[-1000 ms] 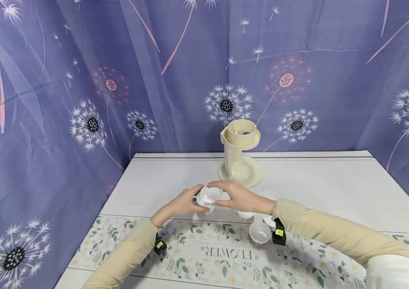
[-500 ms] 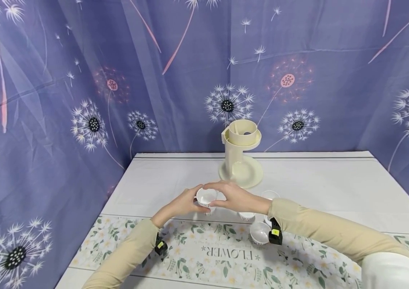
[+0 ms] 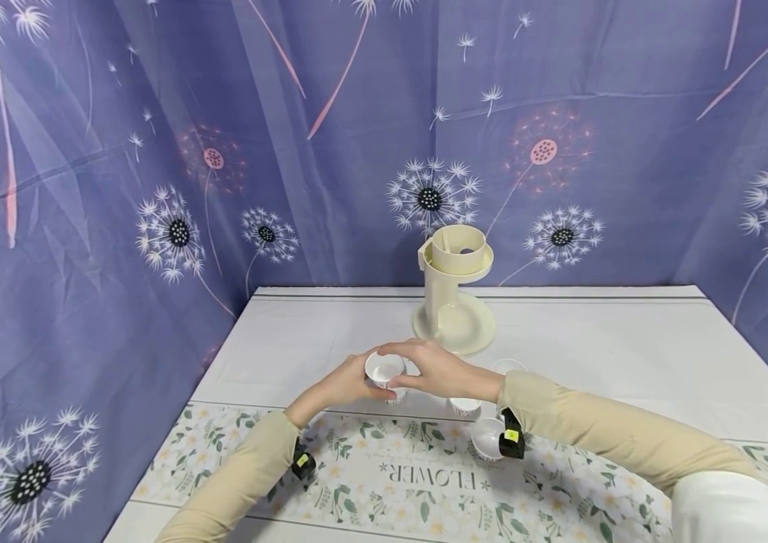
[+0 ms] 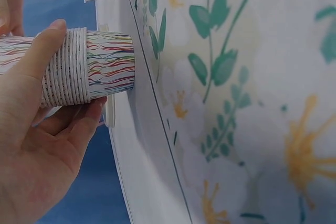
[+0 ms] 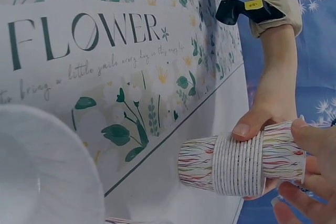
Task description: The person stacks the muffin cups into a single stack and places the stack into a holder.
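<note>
My left hand grips a nested stack of paper cups around its many rims, thumb on one side and fingers beneath. The stack is upright above the table, with wavy coloured lines on its walls. A single paper cup stands partly nested in the top of the stack, its white inside facing up. My right hand holds this upper cup near its rim between thumb and fingers. In the right wrist view, fingers lie on the cup's wall.
More paper cups stand on the table right of the stack: an upright one in front, one below my right wrist, and one partly behind my forearm. A cream stand with a round holder and base plate stands behind.
The upper cup has moved slightly left and now sits over the stack in my left hand. My right hand moved left with it; my left hand stayed nearly in place.
</note>
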{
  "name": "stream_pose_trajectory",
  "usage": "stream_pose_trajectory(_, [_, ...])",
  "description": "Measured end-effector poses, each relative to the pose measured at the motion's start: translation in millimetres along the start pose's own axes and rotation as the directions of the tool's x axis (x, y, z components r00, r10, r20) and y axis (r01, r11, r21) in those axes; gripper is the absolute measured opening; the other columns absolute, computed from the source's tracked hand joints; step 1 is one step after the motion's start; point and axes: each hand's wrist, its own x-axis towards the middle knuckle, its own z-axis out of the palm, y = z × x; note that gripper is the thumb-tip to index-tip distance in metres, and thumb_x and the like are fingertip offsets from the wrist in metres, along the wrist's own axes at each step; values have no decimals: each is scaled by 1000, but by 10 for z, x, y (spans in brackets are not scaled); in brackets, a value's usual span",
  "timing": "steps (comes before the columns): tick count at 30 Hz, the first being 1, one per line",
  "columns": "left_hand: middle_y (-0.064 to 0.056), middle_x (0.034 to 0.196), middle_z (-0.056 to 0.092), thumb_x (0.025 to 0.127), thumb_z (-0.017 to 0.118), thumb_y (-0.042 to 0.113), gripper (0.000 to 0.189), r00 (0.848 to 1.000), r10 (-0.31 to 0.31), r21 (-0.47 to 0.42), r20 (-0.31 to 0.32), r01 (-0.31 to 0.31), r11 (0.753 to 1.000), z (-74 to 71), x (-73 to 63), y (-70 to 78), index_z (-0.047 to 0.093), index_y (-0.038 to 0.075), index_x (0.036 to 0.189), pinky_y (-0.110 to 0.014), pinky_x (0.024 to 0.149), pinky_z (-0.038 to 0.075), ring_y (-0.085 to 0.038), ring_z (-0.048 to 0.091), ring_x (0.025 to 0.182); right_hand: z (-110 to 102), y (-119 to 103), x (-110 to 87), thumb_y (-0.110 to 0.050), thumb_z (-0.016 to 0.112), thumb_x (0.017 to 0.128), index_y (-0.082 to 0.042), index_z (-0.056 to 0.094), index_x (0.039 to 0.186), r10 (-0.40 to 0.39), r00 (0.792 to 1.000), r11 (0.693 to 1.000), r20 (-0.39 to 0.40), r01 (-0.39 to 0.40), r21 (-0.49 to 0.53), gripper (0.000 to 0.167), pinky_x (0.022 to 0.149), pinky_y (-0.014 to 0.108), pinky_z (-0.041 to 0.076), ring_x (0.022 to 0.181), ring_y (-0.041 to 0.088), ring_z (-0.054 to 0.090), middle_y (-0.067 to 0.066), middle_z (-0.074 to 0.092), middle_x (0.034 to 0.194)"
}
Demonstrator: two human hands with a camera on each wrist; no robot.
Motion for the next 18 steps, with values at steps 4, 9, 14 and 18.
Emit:
stream_pose_trajectory(4, [0, 117, 68, 79, 81, 31, 74, 1000, -1, -34, 7, 1, 999, 3, 3, 0, 45, 14, 141, -23, 86, 55, -13, 66, 104, 11, 2, 5, -27, 70, 89, -4, 57, 131, 22, 1000, 1000, -21, -22, -12, 49, 104, 39, 49, 122, 25, 58, 10, 61, 132])
stream_pose_trajectory(9, [-1, 117, 67, 80, 80, 28, 68, 1000, -13, -78, 27, 15, 997, 2, 6, 2, 47, 13, 138, -22, 90, 54, -14, 65, 106, 8, 0, 2, -27, 72, 87, -3, 57, 130, 44, 999, 998, -29, -46, -45, 51, 101, 40, 51, 118, 27, 61, 11, 63, 129])
stream_pose_trajectory(14, [1, 115, 66, 80, 79, 29, 64, 999, -36, -74, 38, 38, 996, 0, 12, 1, 48, 15, 135, -21, 92, 53, -12, 64, 107, 6, 5, -6, -26, 72, 87, -1, 56, 131, 59, 998, 997, -3, -59, -46, 53, 98, 40, 52, 115, 27, 62, 14, 63, 128])
stream_pose_trajectory(18, [2, 115, 65, 81, 79, 30, 63, 998, -38, -69, 42, 41, 997, -5, 10, 1, 49, 16, 134, -21, 92, 53, -12, 64, 107, 6, 26, -13, -24, 72, 88, 0, 55, 131, 62, 998, 997, 1, -62, -52, 52, 95, 39, 54, 111, 26, 64, 15, 64, 126])
